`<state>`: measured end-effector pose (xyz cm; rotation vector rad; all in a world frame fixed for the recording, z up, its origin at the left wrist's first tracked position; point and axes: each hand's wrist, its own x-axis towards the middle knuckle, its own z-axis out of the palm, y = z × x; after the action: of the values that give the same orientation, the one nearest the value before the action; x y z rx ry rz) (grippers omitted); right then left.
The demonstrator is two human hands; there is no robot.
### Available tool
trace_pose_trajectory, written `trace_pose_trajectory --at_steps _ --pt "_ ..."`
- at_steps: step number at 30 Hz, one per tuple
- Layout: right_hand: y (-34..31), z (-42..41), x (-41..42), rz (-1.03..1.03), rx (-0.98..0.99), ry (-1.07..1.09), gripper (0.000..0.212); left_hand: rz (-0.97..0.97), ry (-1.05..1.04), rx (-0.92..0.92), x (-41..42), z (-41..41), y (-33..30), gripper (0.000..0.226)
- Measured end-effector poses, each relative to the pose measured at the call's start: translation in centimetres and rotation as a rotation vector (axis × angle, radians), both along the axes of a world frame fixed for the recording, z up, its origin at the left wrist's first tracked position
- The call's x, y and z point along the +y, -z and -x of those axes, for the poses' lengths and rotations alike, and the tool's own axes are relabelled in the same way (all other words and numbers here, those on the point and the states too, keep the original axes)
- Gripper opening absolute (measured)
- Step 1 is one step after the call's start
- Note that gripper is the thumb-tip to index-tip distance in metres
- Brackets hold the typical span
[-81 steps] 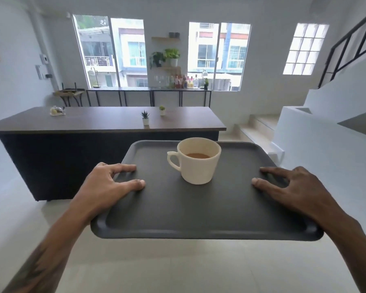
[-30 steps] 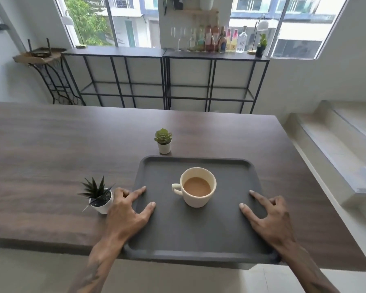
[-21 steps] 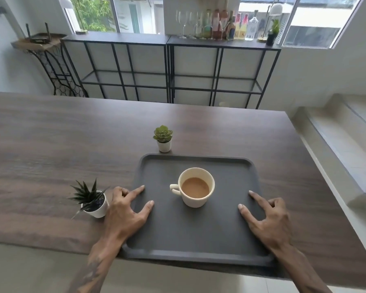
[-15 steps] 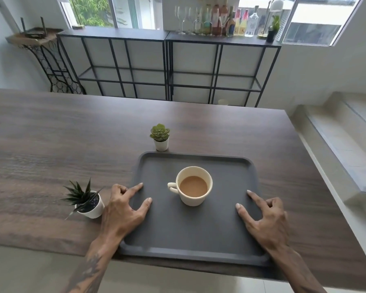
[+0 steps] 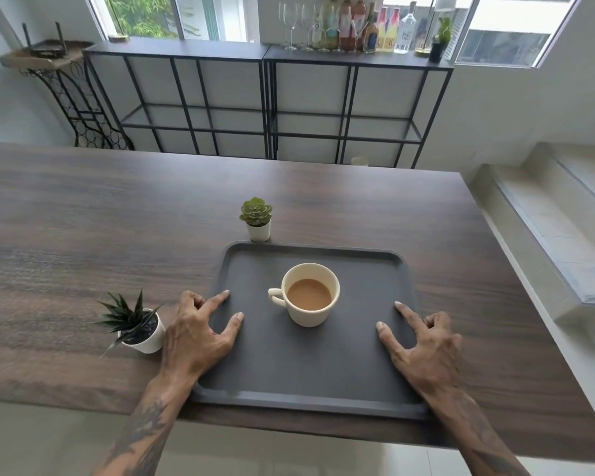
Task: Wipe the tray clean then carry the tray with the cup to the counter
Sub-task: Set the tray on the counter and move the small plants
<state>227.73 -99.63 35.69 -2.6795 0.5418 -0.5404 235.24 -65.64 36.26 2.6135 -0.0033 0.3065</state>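
Left hand (image 5: 194,338) and right hand (image 5: 426,348) grip the grey tray (image 5: 306,372) by its side rims — thumbs inside, fingers curled outside. It rests on the wooden counter (image 5: 83,218), coffee cup (image 5: 310,314) at centre — succulent pot (image 5: 256,219) beside its far rim.

The tray (image 5: 289,372) is plain matte dark grey, and the cup (image 5: 310,319) is cream, holding a milky light-brown drink. The counter (image 5: 83,235) shows dark brown wood grain. The rosette plant (image 5: 256,211) is pale green, the spiky plant (image 5: 128,317) dark green, both in white pots.
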Motion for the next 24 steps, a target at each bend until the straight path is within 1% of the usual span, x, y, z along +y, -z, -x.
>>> trace_pose_trajectory --at_steps 4,7,9,11,13,15,18,24 --pt "-0.1 -0.1 0.1 0.021 0.02 0.002 0.052 -0.034 -0.018 -0.008 0.0 -0.3 0.3 0.052" --pt "-0.3 0.0 0.2 0.035 0.042 -0.001 0.051 -0.085 -0.016 0.005 -0.1 -0.2 0.3 0.052" --pt "-0.4 0.0 0.3 0.071 0.077 0.013 0.051 -0.178 -0.006 -0.004 -0.3 -0.1 0.2 0.058" --pt "-0.6 0.0 0.6 0.14 0.112 0.05 0.054 -0.275 0.002 -0.05 -0.6 0.0 0.0 0.06" --pt "-0.9 -0.1 1.1 0.215 0.088 0.026 0.059 -0.321 0.038 -0.09 -1.2 0.2 -0.3 0.059" --pt "-1.0 -0.3 1.7 0.223 0.041 -0.094 0.058 -0.309 0.117 -0.09 -2.1 0.7 -0.4 0.061" --pt "-0.6 -0.2 2.8 0.15 0.118 -0.24 0.057 -0.268 0.206 -0.04 -3.1 1.3 0.1 0.067" --pt "-0.7 0.0 3.4 0.077 0.22 -0.26 0.056 -0.226 0.212 0.058 -3.2 1.5 0.1 0.072"
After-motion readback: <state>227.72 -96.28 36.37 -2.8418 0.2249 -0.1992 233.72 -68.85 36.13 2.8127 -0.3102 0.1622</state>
